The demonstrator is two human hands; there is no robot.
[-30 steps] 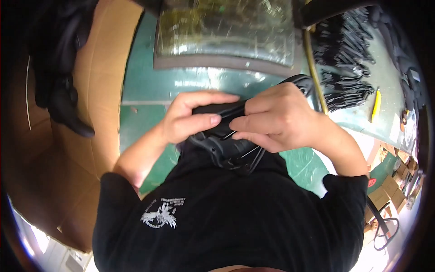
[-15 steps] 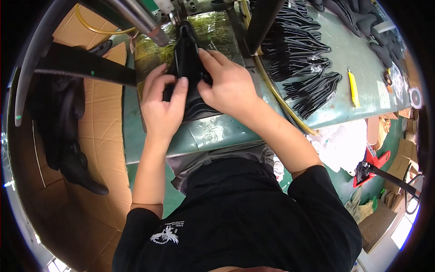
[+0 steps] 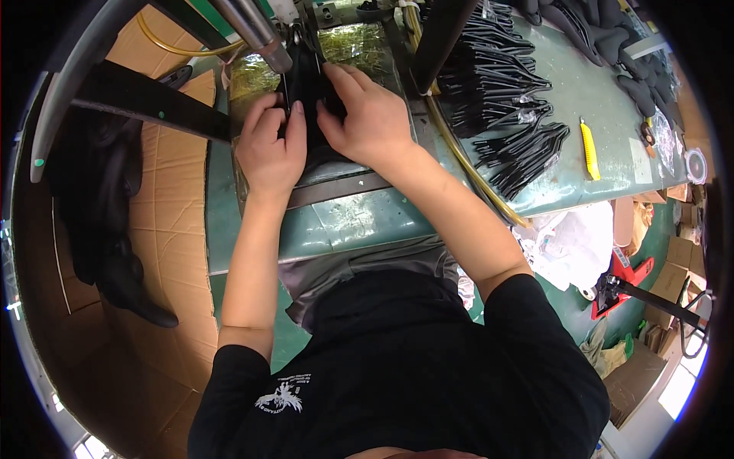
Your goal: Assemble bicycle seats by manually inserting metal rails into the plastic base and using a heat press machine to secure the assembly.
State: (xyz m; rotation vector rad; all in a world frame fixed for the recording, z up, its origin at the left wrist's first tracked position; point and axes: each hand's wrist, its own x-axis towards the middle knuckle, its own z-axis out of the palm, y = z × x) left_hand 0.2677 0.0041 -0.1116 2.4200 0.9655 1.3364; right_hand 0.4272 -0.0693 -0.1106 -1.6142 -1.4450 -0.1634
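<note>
A black, flexible, tapered piece (image 3: 305,80) lies lengthwise under the machine head, its narrow end pointing away from me. My left hand (image 3: 269,149) grips its left edge, fingers curled and thumb lying along the material. On the other side, my right hand (image 3: 368,115) holds the right edge with bent fingers and the thumb lower down. The fingertips partly hide the piece's edges. Close to its left side, a metal cylinder (image 3: 264,38) slants down from the machine. Beneath the piece is a work plate with a shiny yellowish covering (image 3: 355,50).
Right of the machine post (image 3: 443,46), several fanned bundles of black glossy pieces (image 3: 497,84) lie on the green table (image 3: 367,218). A yellow utility knife (image 3: 589,151) is farther right. A cardboard box (image 3: 172,222) holding dark items (image 3: 99,206) stands left. A yellowish hose (image 3: 474,172) runs beside the plate.
Both hands and the black piece have moved away from me, farther under the machine head. More of the plate's near edge now shows.
</note>
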